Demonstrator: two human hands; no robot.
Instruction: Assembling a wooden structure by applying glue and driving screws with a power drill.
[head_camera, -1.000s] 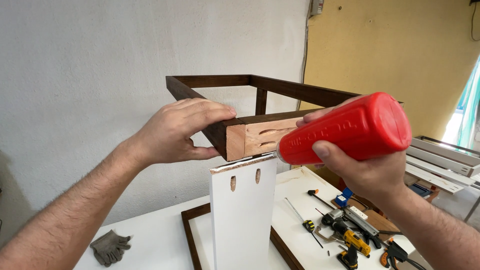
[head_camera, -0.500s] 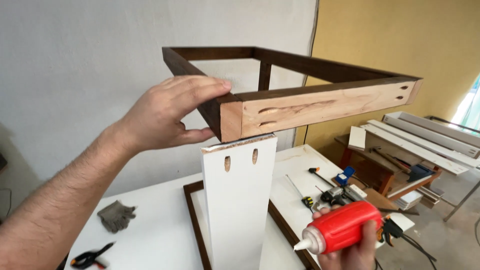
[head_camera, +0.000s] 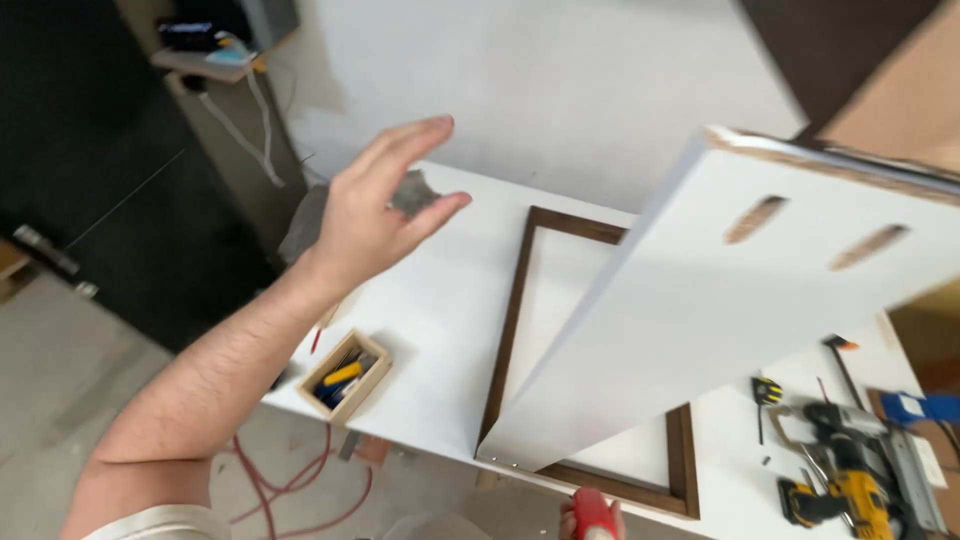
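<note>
White panel (head_camera: 700, 330) — upright, two slotted holes, tilted

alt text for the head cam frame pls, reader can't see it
Seen from above, an open left hand is raised over a white workbench, beside an upright white panel with two pocket holes that stands in a dark wooden frame. The right hand grips a red bottle at the bottom edge; power tools lie at right.

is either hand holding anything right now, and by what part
The left hand is open in the air, holding nothing. The right hand, barely in view at the bottom edge, grips a red bottle; which part cannot be told.
</note>
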